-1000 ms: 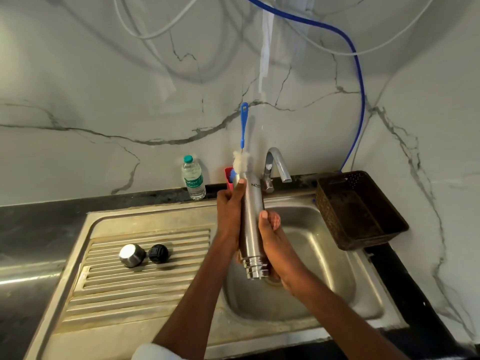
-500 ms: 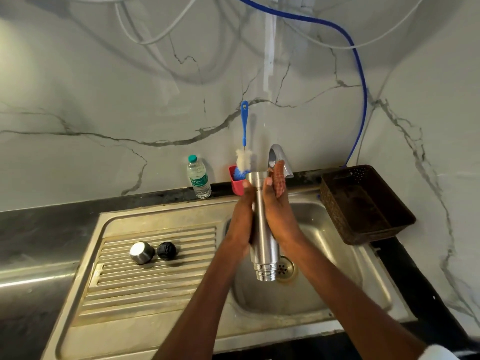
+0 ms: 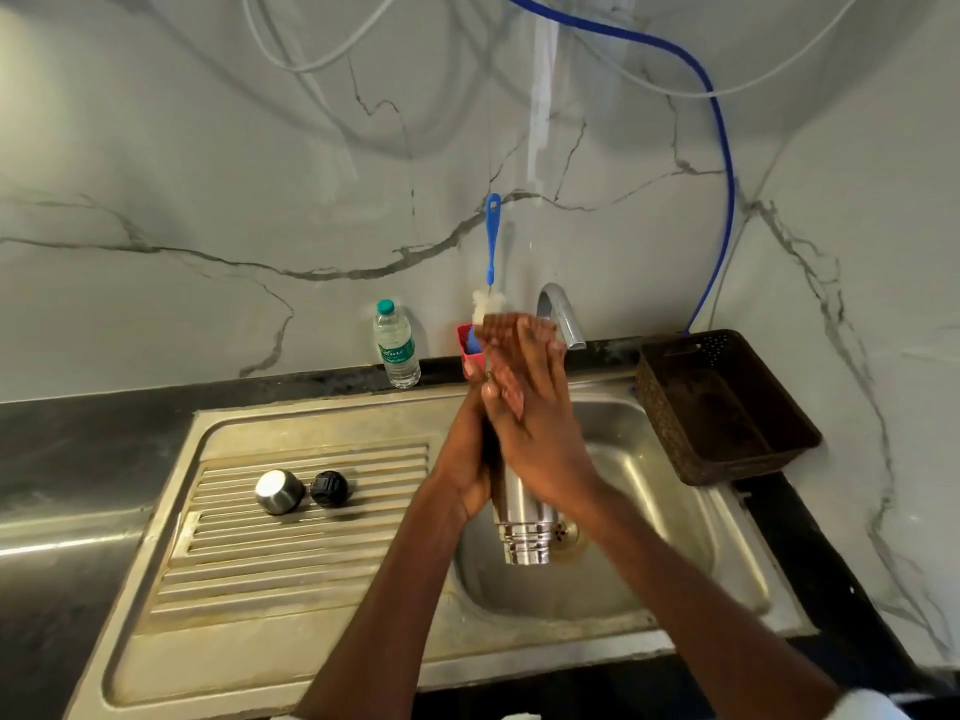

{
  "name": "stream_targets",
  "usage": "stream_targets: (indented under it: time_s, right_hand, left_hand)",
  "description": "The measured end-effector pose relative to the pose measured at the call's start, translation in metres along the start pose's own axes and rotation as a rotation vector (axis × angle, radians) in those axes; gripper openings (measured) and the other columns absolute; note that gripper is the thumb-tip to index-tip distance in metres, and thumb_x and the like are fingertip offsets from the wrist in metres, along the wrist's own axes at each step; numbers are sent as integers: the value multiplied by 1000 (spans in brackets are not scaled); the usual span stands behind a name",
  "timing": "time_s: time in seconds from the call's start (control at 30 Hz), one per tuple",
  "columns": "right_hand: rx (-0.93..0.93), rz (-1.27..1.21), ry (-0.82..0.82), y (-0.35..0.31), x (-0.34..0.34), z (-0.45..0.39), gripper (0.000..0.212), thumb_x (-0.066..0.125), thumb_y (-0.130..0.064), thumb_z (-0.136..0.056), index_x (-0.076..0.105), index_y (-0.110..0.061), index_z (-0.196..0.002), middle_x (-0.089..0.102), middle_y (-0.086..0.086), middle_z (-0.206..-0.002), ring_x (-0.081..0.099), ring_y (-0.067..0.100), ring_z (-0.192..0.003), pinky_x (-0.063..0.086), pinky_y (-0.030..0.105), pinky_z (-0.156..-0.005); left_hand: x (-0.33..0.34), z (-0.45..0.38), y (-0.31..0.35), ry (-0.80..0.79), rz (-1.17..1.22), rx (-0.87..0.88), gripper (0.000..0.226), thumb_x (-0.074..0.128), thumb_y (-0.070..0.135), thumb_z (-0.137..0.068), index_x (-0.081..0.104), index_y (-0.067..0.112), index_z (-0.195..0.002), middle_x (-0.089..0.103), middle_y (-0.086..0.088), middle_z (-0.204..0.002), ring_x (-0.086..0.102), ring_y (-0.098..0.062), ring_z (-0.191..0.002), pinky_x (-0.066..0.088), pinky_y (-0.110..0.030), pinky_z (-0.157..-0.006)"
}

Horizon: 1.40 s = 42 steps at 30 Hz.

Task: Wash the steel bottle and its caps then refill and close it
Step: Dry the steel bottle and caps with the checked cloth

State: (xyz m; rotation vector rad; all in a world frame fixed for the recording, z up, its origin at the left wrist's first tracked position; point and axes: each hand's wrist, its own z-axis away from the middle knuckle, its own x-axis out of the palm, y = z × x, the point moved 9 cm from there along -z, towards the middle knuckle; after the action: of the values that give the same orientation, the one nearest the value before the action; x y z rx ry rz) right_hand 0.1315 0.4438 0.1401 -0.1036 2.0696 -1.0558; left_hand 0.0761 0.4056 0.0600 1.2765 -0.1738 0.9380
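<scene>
Two hands: both pressed against one steel bottle (image 3: 524,522), palm to palm, above the sink basin (image 3: 675,517).
Left hand (image 3: 470,472): lies along the left flank of the bottle, fingers extended upward toward the mouth; a flat, uncurled grip.
Right hand (image 3: 535,433): lies along the right and front of the bottle, fingers straight and overlapping the upper part; likewise a flat press, not a curled grip.
Bottle position: roughly upright, base downward and ringed near the bottom; lower body visible beneath the hands, upper part and mouth covered by the fingers.
Drain (image 3: 566,535): in the basin floor, seen just beside the bottle base.
Tap (image 3: 561,314): curved steel spout behind the fingertips; whether water runs cannot be told.
Steel cap (image 3: 279,491): on the ribbed drainboard (image 3: 291,553), left of the hands.
Black cap (image 3: 330,488): just beside the steel cap, on its right.
Bottle brush (image 3: 492,252): blue handle upright, white bristles down, standing in a red holder (image 3: 470,350) behind the hands.
Plastic water bottle (image 3: 396,345): upright against the wall, left of the holder.
Brown basket (image 3: 727,413): on the dark tabletop (image 3: 78,433), right of the sink.
Blue hose (image 3: 722,163): runs down the marble wall behind the basket.
</scene>
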Motion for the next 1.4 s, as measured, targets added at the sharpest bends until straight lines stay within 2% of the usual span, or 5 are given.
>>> stream_targets:
  time_s: [0.5, 0.67, 1.03, 1.23, 1.4]
  right_hand:
    - [-100, -102, -192, -22, 12, 78, 60, 44, -35, -109, 11, -57, -155, -8, -23, -169, -20, 13, -156, 13, 55, -127]
    - [-18, -38, -60, -11, 9, 24, 59, 37, -42, -107, 9, -46, -158, -16, -19, -169, -27, 20, -154, 5, 58, -127]
    - [147, -422, -174, -18, 16, 22, 69, 45, -53, -103, 4, -54, -159, 12, -16, -171, 21, 6, -154, 29, 46, -125]
    - [-38, -216, -224, -48, 14, 69, 72, 42, -40, -108, -10, -85, -133, -11, -27, -167, -13, 7, -157, 11, 48, -129]
    - [-29, -83, 10, -34, 7, 10, 60, 37, -40, -106, 13, -45, -161, -1, -11, -172, -13, 20, -158, 9, 55, -128]
  left_hand:
    - [-6, -11, 16, -14, 178, -38, 74, 50, 65, -102, 58, 3, -141, 70, -20, -109, 71, -30, -95, 60, -43, -86]
    - [-15, -4, 6, 74, -2, 8, 51, 42, 45, -110, 68, 9, -135, 73, -18, -129, 65, -35, -129, 52, -42, -103]
    - [-13, 8, 35, 50, 106, 129, 70, 39, 68, -104, 58, 17, -148, 68, -17, -138, 65, -33, -128, 51, -44, -104]
    - [-25, 2, 25, 91, 143, 8, 71, 51, 59, -103, 56, 1, -142, 72, -21, -107, 73, -33, -95, 60, -45, -87]
    - [-14, 16, 19, 22, 33, 71, 49, 37, 44, -112, 69, 14, -134, 74, -14, -129, 71, -26, -121, 57, -36, -97]
